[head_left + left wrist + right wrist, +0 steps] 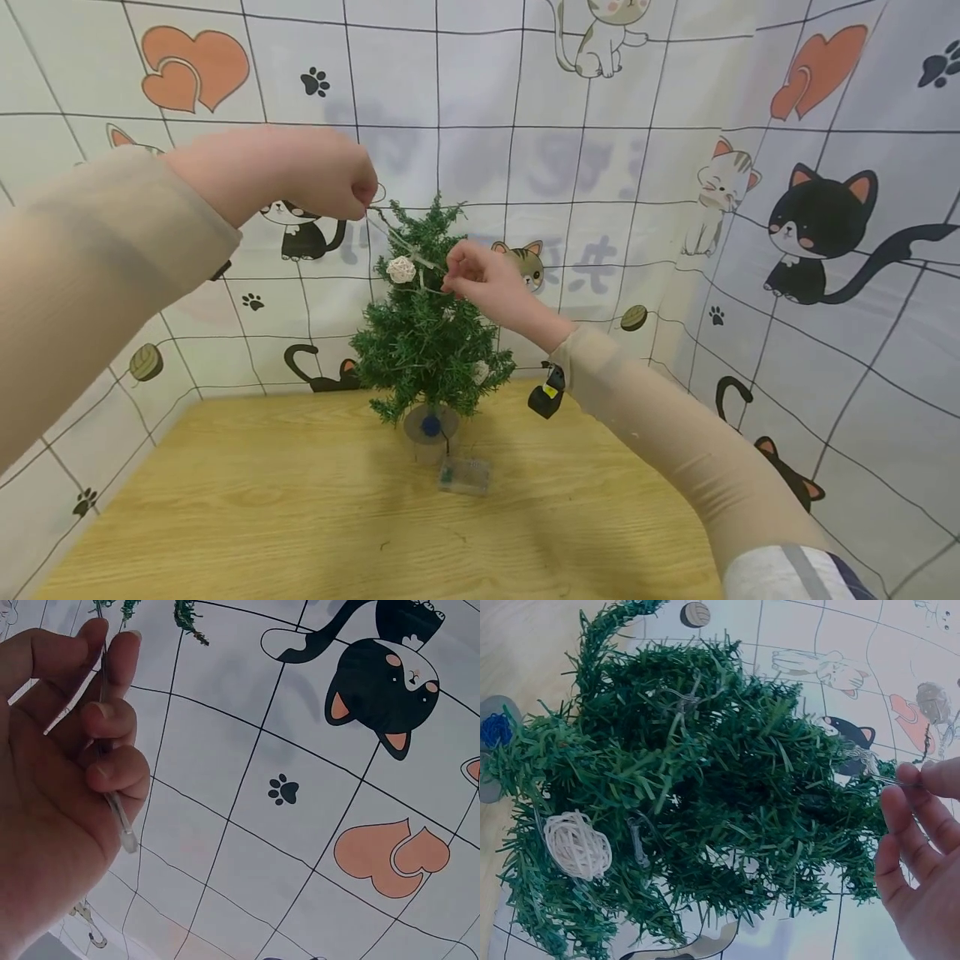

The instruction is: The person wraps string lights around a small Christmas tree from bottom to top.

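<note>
A small artificial Christmas tree stands on the table, wound with a light string that carries white woven balls. Up at the left of its top, my left hand grips one end of the string. In the left wrist view, the clear tip of that end sticks out below the curled fingers. My right hand, at the tree's upper right, pinches the thin wire between thumb and forefinger. Another woven ball sits among the lower branches.
The tree's pot has a blue piece in its middle. A clear battery box lies before it on the wooden table. Cat-printed cloth hangs close behind and to the sides.
</note>
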Available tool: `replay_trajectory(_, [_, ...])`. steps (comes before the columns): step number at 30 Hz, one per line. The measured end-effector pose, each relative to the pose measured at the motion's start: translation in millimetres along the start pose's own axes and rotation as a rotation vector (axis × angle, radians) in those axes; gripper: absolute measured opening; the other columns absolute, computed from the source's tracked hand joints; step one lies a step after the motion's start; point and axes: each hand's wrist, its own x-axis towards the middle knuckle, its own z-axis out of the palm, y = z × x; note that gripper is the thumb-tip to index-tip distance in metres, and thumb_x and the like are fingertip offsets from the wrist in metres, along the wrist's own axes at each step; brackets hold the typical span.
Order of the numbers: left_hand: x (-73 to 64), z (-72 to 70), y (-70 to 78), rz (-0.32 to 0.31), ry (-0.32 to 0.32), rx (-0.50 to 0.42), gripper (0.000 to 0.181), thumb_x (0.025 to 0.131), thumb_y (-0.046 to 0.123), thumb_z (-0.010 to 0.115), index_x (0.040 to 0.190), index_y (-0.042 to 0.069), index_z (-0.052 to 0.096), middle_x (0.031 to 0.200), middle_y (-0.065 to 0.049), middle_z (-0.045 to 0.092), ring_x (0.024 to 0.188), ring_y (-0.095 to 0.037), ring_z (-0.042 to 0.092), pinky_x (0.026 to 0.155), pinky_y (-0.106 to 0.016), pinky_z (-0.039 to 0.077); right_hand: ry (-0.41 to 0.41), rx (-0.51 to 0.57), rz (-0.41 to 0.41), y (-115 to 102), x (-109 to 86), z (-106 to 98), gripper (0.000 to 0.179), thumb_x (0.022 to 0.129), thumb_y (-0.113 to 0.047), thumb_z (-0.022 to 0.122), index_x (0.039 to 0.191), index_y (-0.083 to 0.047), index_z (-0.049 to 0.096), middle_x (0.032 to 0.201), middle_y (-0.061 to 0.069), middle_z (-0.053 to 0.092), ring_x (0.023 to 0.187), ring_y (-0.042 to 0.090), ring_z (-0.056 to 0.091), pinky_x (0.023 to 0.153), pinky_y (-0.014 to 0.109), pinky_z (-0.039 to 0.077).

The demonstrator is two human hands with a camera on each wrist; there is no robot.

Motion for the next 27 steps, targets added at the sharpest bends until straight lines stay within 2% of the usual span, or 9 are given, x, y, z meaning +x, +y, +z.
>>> replay_trajectory(2, [3.0,-0.4,1.1,-0.032,0.012,0.035,0.022,0.087,0.008,0.047,0.066,0.012,0.052,0.058,0.002,0.041,0.048,-0.013,0.037,0.054,-0.032,0.032,-0.005,-0.011,-0.019,1.0,-0.9,1.9,0.004,0.098,-0.002,0.053,0.097,-0.005,0.056,0.095,0.016,0.067,0.088,0.035,0.064,0.073,0.044,0.05])
replay_trajectory(4, [6.3,-1.2,5.8,-0.073,0.042,0.088,0.022,0.085,0.008,0.048,0.064,0.012,0.051,0.057,0.002,0.04,0.051,-0.014,0.036,0.052,-0.032,0.031,-0.007,-0.045,-0.026,2.4,-2.1,3.5,0.009,0.098,-0.004,0.053,0.101,-0.004,0.062,0.097,0.016,0.067,0.084,0.031,0.064,0.071,0.039,0.05])
replay_trajectory(8, [14.8,-1.8,21.2,-0.112,0.165,0.252,0.02,0.085,0.005,0.047,0.065,0.01,0.051,0.06,-0.003,0.044,0.056,-0.019,0.037,0.048,-0.032,0.033,0.004,-0.084,0.002,5.5,-4.2,5.3,0.021,0.099,-0.012,0.056,0.115,-0.004,0.067,0.097,0.014,0.067,0.075,0.027,0.06,0.064,0.034,0.045])
replay_trajectory(10, [19.4,-2.0,28.5,-0.102,0.231,0.348,0.02,0.087,0.004,0.047,0.069,0.008,0.054,0.063,-0.006,0.048,0.059,-0.021,0.04,0.05,-0.033,0.038,0.011,-0.074,0.023,6.1,-4.7,5.5,0.026,0.099,-0.015,0.057,0.121,-0.005,0.066,0.102,0.012,0.067,0.076,0.027,0.061,0.063,0.035,0.045])
replay_trajectory(14, [30.1,-1.2,37.7,-0.025,0.334,0.543,0.022,0.092,0.005,0.047,0.074,0.005,0.06,0.071,-0.009,0.054,0.067,-0.026,0.045,0.061,-0.037,0.042,0.031,-0.035,0.051,7.4,-5.5,4.8,0.031,0.099,-0.017,0.057,0.127,-0.006,0.063,0.114,0.013,0.067,0.083,0.031,0.064,0.067,0.038,0.047])
replay_trajectory(16, [36.3,-0.2,41.0,0.03,0.378,0.632,0.021,0.093,0.004,0.048,0.078,0.003,0.063,0.078,-0.011,0.058,0.075,-0.029,0.049,0.069,-0.038,0.042,0.047,-0.031,0.058,8.0,-6.5,3.9,0.032,0.099,-0.018,0.057,0.129,-0.007,0.062,0.114,0.013,0.068,0.085,0.032,0.065,0.069,0.039,0.048])
replay_trajectory(18, [43.1,1.4,43.7,0.087,0.433,0.712,0.02,0.093,0.003,0.05,0.082,0.001,0.066,0.083,-0.013,0.06,0.078,-0.029,0.05,0.071,-0.037,0.042,0.065,-0.035,0.067,9.2,-7.5,3.1,0.033,0.099,-0.018,0.057,0.13,-0.008,0.062,0.113,0.013,0.069,0.085,0.032,0.066,0.069,0.037,0.048])
replay_trajectory(21, [53.1,2.9,47.8,0.17,0.507,0.792,0.019,0.095,0.002,0.051,0.089,-0.003,0.068,0.089,-0.015,0.063,0.081,-0.029,0.05,0.073,-0.036,0.041,0.084,-0.031,0.08,10.8,-9.5,1.2,0.033,0.099,-0.018,0.057,0.13,-0.009,0.062,0.113,0.012,0.069,0.086,0.031,0.066,0.07,0.036,0.048])
replay_trajectory(27, [70.5,5.2,53.1,0.303,0.625,0.911,0.018,0.095,0.001,0.051,0.092,-0.004,0.068,0.093,-0.014,0.064,0.084,-0.028,0.052,0.075,-0.034,0.039,0.089,-0.038,0.091,16.6,-12.9,-3.0,0.033,0.099,-0.019,0.054,0.129,-0.008,0.062,0.115,0.011,0.068,0.088,0.031,0.066,0.055,0.033,0.038])
